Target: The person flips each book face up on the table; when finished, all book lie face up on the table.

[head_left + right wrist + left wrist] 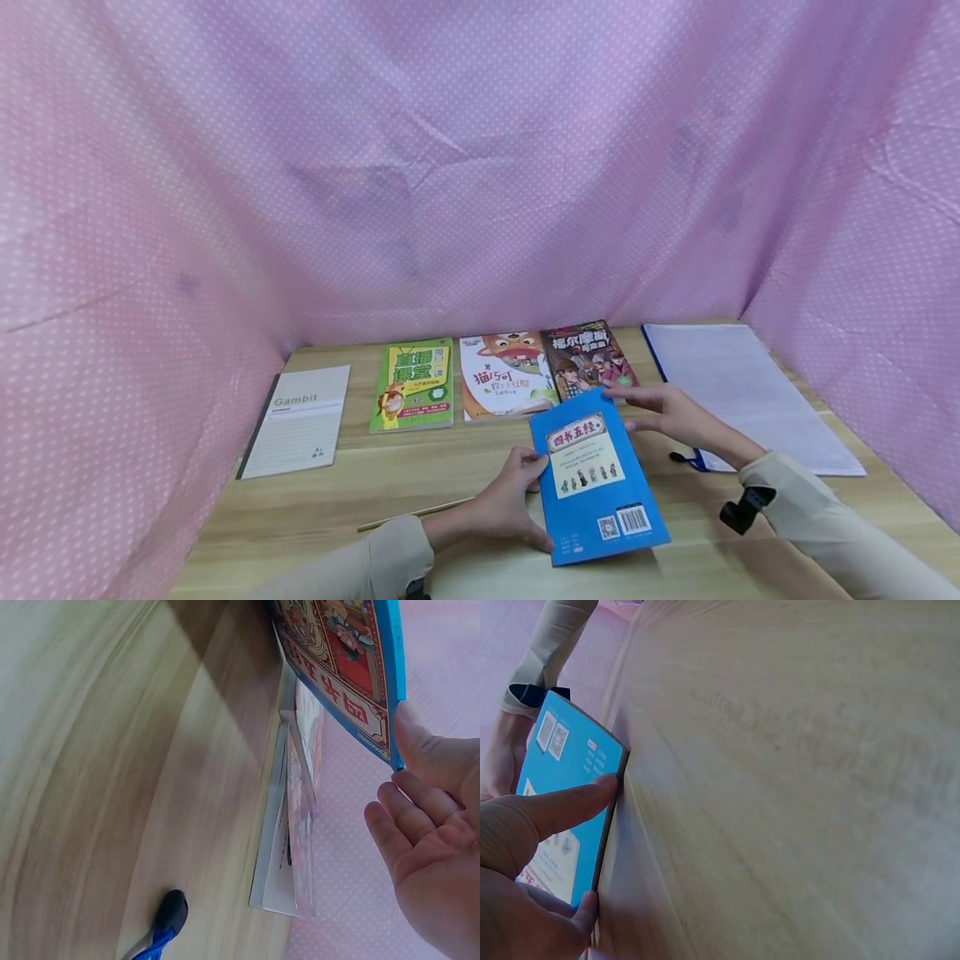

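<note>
A blue book [596, 479] is held just above the wooden surface [420, 467], near the front edge and a little right of centre, back cover up with a barcode and a square code at its near end. The left hand [506, 504] grips its left edge; in the left wrist view the thumb [562, 806] lies straight along the cover's edge and another finger curls under the book [570, 817] lower down, so the fingers are narrowly closed on it. The right hand [678, 417] meets the far right corner with fingers stretched out and relaxed, only the tips touching; the right wrist view shows the palm [431, 832] open and the thumb alone against the book's edge [375, 682].

Five other things lie flat along the back of the surface: one grey notebook [297, 421] marked Gambit at the left, then three picture-covered books in a row, green [412, 383], white [506, 375] and dark [588, 358], and one white folder with a blue edge [750, 396] at the right. A thin wooden stick [416, 514] lies near the left hand.

Only the right wrist view shows the blue book's red illustrated underside and the row of books edge-on [289, 825], plus a black tab on a blue cord [169, 915]. The head view alone shows pink dotted cloth [480, 167] enclosing everything.
</note>
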Demonstrator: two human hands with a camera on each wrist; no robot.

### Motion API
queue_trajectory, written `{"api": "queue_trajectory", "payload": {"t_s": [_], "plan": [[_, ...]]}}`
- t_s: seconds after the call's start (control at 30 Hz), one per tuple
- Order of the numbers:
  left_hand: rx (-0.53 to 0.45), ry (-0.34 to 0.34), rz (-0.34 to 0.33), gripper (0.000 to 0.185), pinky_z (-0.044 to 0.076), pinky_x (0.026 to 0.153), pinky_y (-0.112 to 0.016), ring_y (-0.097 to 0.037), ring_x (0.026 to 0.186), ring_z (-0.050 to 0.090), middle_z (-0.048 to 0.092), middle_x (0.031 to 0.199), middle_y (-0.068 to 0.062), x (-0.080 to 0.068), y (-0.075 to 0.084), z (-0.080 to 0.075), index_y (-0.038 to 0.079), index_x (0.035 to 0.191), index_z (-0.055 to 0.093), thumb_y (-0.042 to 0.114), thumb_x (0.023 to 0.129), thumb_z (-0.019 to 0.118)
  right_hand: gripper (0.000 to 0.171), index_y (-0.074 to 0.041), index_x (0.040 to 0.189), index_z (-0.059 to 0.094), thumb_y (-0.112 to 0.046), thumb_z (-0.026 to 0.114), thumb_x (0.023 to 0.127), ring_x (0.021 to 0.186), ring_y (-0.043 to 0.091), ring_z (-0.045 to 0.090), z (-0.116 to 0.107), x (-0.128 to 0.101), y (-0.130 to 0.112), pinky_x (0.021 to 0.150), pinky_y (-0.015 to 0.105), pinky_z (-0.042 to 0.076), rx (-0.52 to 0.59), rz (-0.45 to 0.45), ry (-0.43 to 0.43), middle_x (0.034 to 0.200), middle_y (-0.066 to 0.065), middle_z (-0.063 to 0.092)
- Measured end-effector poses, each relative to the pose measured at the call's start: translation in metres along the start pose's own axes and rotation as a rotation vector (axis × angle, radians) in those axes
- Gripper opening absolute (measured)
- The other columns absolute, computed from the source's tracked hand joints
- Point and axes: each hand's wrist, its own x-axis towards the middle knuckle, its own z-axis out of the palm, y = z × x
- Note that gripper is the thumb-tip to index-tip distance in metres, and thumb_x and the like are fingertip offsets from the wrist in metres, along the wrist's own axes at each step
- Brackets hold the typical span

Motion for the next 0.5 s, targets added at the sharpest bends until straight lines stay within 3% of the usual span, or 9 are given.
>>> {"api": "queue_trajectory", "payload": {"t_s": [0.1,0.33,0.5], "plan": [[0.005,-0.002,0.001,0.109,0.051,0.105,-0.021,-0.016,0.121,0.051,0.026,0.154,-0.009,0.001,0.0001,0.0027,0.011,0.159,0.034,0.027,0.07,0.096,0.048,-0.009,0.144,0.058,-0.016,0.067,0.098,0.138,0.05,0.046,0.0022,-0.0011,0.0018,0.097,0.044,0.058,0.017,-0.024,0.007,0.152,0.021,0.051],[0.011,0.006,-0.014,0.104,0.052,0.104,-0.023,-0.015,0.121,0.049,0.025,0.153,-0.007,0.0037,-0.0008,0.0045,0.018,0.159,0.037,0.028,0.073,0.094,0.047,-0.01,0.143,0.059,-0.018,0.068,0.097,0.142,0.048,0.04,0.005,-0.0009,0.0006,0.1,0.051,0.055,0.014,-0.102,0.009,0.156,0.021,0.043],[0.028,0.012,-0.017,0.105,0.053,0.105,-0.024,-0.016,0.122,0.05,0.024,0.153,-0.007,0.0045,-0.001,0.0032,0.016,0.159,0.037,0.03,0.073,0.094,0.045,-0.009,0.143,0.06,-0.004,0.064,0.098,0.142,0.048,0.039,0.0056,-0.0003,-0.0008,0.099,0.045,0.056,0.017,-0.126,-0.001,0.158,0.022,0.041]]}}
